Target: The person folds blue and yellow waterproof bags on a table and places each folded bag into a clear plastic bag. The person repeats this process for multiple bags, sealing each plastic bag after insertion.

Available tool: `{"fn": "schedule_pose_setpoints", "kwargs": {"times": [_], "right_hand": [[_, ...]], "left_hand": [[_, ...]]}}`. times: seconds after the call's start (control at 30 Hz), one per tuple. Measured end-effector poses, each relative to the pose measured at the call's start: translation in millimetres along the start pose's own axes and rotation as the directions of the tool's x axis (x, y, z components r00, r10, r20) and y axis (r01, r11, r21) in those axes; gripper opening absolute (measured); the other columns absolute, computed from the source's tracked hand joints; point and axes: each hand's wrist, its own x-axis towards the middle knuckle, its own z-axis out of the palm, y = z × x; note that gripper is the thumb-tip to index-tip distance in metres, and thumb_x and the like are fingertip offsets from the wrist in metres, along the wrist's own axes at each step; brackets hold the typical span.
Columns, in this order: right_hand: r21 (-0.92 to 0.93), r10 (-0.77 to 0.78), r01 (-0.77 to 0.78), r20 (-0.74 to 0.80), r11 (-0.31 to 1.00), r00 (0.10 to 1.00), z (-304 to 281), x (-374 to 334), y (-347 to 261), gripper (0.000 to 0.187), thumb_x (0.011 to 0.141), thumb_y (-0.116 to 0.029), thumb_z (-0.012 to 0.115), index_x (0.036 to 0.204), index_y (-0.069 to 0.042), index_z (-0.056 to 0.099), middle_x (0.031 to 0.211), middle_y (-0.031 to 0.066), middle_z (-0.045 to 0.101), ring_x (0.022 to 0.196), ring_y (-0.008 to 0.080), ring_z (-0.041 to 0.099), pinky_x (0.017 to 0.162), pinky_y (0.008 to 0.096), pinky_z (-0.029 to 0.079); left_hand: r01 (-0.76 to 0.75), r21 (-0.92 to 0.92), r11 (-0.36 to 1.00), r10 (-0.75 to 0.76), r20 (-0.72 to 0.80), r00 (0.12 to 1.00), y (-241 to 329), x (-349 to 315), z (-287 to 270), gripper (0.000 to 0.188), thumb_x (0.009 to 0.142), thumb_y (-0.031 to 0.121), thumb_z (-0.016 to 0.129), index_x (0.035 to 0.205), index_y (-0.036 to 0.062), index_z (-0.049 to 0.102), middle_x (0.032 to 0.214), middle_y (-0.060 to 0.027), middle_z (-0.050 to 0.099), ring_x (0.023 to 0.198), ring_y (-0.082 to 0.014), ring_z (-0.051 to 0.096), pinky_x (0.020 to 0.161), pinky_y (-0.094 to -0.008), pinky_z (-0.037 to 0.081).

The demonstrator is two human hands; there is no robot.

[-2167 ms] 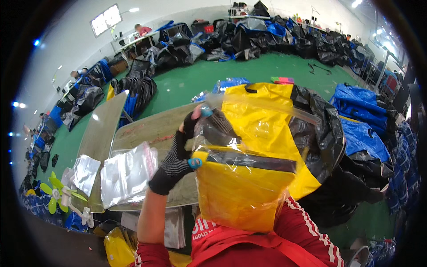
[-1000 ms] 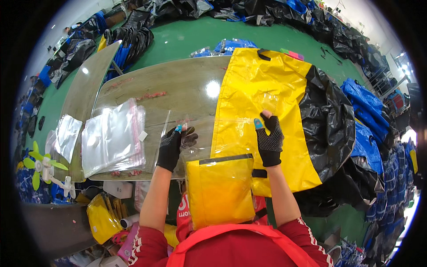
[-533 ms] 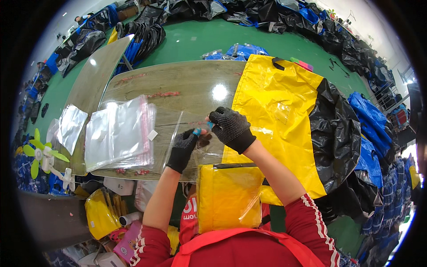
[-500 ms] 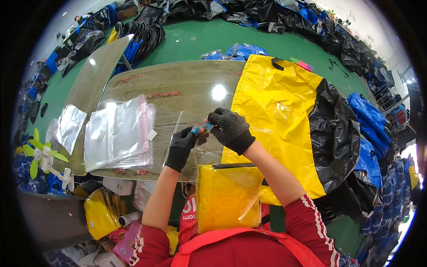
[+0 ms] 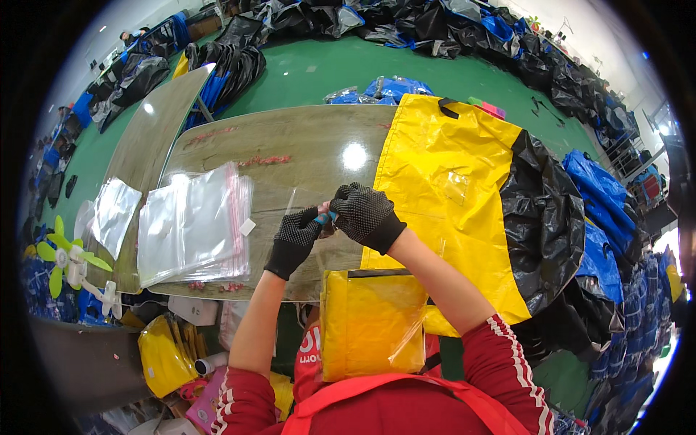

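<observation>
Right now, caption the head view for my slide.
Gloved left hand and right hand meet over a clear bag beside a yellow sack.

Black dotted gloves [image 5: 366, 216]; yellow-black bag [image 5: 464, 196]; green floor [image 5: 319, 72]; clear pouches [image 5: 192, 225].
</observation>
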Motion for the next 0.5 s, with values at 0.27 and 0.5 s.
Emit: {"fn": "schedule_pose_setpoints", "kwargs": {"times": [0.27, 0.5], "right_hand": [[-0.159, 0.431, -0.439, -0.086, 0.884, 0.898, -63, 15, 40, 0.018, 0.081, -0.025, 0.067, 0.094, -0.013, 0.063, 0.081, 0.0112, 0.067, 0.078, 0.0304, 0.067, 0.067, 0.0419, 0.053], [0.026, -0.155, 0.156, -0.024, 0.987, 0.988, -25, -21, 0, 0.018, 0.083, -0.025, 0.064, 0.093, -0.01, 0.067, 0.091, 0.0098, 0.066, 0.086, 0.0322, 0.066, 0.068, 0.0423, 0.054]], "left_hand": [[-0.004, -0.057, 0.998, 0.007, 0.05, 0.999, 20, -9, -1, 0.026, 0.097, 0.017, 0.057, 0.113, -0.0007, 0.067, 0.091, -0.0104, 0.072, 0.081, -0.0123, 0.068, 0.068, -0.0249, 0.054], [0.007, 0.165, 0.986, -0.026, 0.112, 0.993, 43, -16, 7, 0.026, 0.096, 0.018, 0.057, 0.108, -0.0023, 0.068, 0.091, -0.0142, 0.072, 0.079, -0.0205, 0.07, 0.07, -0.0293, 0.053]]}}
